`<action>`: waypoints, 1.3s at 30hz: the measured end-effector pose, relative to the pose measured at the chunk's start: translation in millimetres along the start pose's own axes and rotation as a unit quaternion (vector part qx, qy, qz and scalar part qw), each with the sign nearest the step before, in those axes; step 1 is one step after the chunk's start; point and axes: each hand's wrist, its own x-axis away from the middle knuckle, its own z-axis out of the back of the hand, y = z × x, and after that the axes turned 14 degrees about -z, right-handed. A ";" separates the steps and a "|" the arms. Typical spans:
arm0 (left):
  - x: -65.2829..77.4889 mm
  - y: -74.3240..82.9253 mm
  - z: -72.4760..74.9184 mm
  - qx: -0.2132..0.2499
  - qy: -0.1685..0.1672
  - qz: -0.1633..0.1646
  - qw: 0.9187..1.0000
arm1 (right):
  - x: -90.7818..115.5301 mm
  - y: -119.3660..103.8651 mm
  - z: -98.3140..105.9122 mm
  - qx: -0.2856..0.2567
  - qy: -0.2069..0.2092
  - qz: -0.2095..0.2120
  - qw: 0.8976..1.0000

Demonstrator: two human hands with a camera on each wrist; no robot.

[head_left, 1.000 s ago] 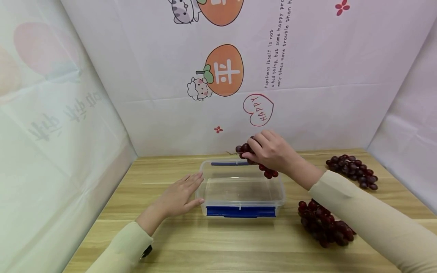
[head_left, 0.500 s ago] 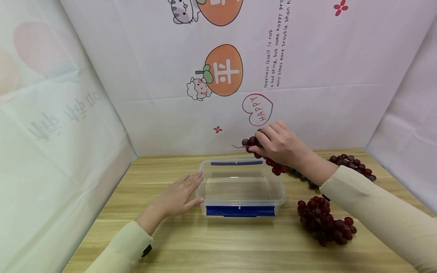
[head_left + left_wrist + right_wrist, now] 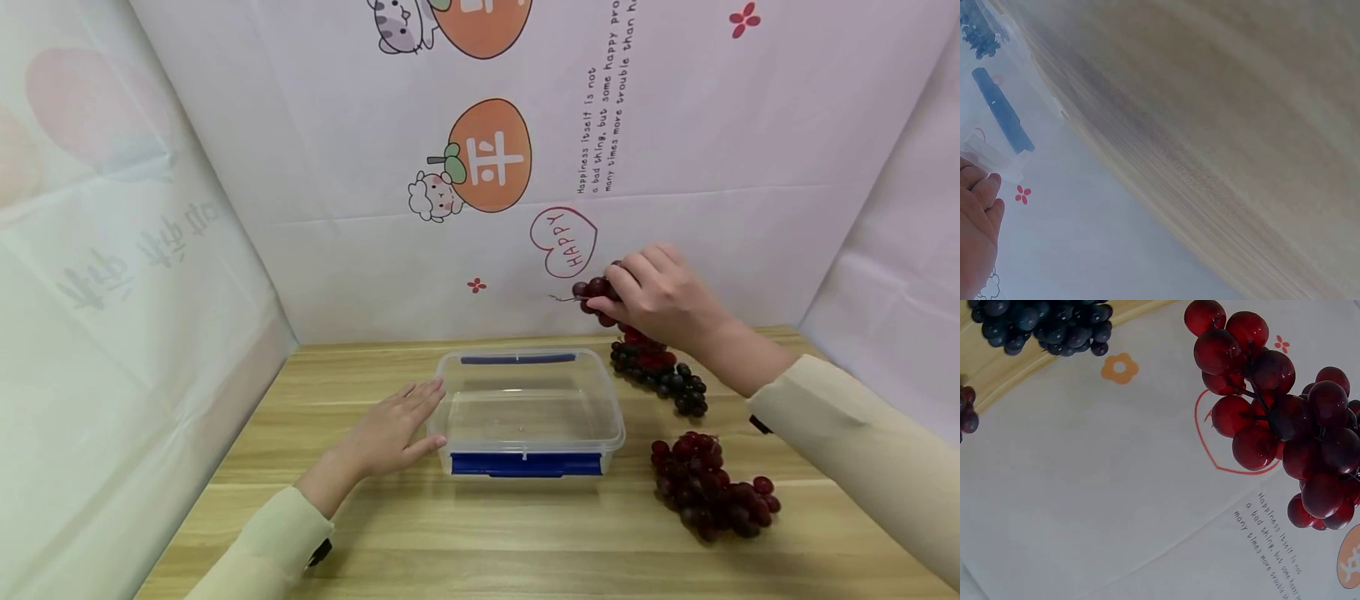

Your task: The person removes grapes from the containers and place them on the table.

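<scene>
In the head view my right hand (image 3: 660, 296) grips a bunch of red grapes (image 3: 596, 290) from above, raised near the back wall, its bare stem pointing left. The right wrist view shows these red grapes (image 3: 1272, 419) hanging large at the upper right. My left hand (image 3: 393, 429) lies with straight fingers against the left side of a clear plastic food container (image 3: 540, 446). This container has no lid on, holds nothing, and carries a blue latch (image 3: 525, 464) in front. In the left wrist view, part of the left hand (image 3: 979, 225) shows at the lower left.
Behind the held bunch, a bunch of black grapes (image 3: 681, 387) lies right of the container on the wooden table (image 3: 360, 533). A dark red bunch (image 3: 705, 492) lies nearer, at the front right. Printed white cloth (image 3: 360, 275) walls the back and sides.
My right hand has moved right and up with the red grapes, away from over the container. The black grapes have come into sight; the far right bunch is now hidden. My left hand has stayed put.
</scene>
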 end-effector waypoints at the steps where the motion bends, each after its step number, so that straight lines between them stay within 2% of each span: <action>1: 0.2 -0.1 0.0 -0.001 0.000 0.000 1.000 | 0.9 1.9 1.7 0.003 0.000 -0.001 1.000; 11: 0.8 -0.3 -0.5 -0.005 0.000 0.000 1.000 | 7.9 21.0 23.2 0.029 0.003 -0.006 1.000; 20: 0.7 0.4 -0.1 0.002 0.002 -0.002 1.000 | 23.5 36.8 42.8 0.039 0.006 -0.017 0.999; 29: 0.7 0.3 0.0 0.000 -0.002 0.004 1.000 | 39.3 50.6 64.0 0.055 -0.004 -0.049 0.997; 39: 1.2 -0.4 -0.9 0.001 -0.004 0.007 1.000 | 56.0 65.6 92.6 0.088 -0.038 -0.046 0.994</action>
